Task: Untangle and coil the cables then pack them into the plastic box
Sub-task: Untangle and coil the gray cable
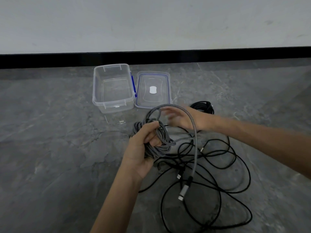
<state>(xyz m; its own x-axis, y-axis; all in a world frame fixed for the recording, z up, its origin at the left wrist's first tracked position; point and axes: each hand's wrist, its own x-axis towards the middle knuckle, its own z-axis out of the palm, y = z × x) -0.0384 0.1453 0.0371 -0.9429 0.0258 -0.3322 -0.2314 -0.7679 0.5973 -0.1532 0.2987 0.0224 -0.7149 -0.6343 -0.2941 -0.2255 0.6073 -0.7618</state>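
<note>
— So, holding what in the left hand (143,148)?

— Gripping a bundle of grey braided cable (158,143), fingers curled tight round the wound turns. Held above the floor (50,148), on the near side of the plastic box (112,88).

— And the right hand (176,116)?

— Blurred. Reaching in from the right toward the bundle, fingers seemingly stretched out rather than closed on anything; hard to say more. Wearing one wide loop of that grey cable arched over the wrist.

— Following the loose tail where?

— Down from the arch, past the left palm, ending in a silver connector (183,193) lying over the black cables (227,174).

— Tangled, those?

— Yes: sprawled in crossing loops over the floor below and right of both hands, with a small USB plug (178,176) showing just left of the silver connector. Also a separate coiled black cable (204,106) lying beyond the right wrist, partly hidden by it.

— And the box itself?

— Sitting open on the floor beyond the hands, close to the black skirting (151,58) at the foot of the wall (151,22), blue latch (133,84) on its right side. Lying flat just beside it on the right, the lid (153,78), blue seal round the rim and a white patch at the centre; touching or not, impossible to tell
</note>
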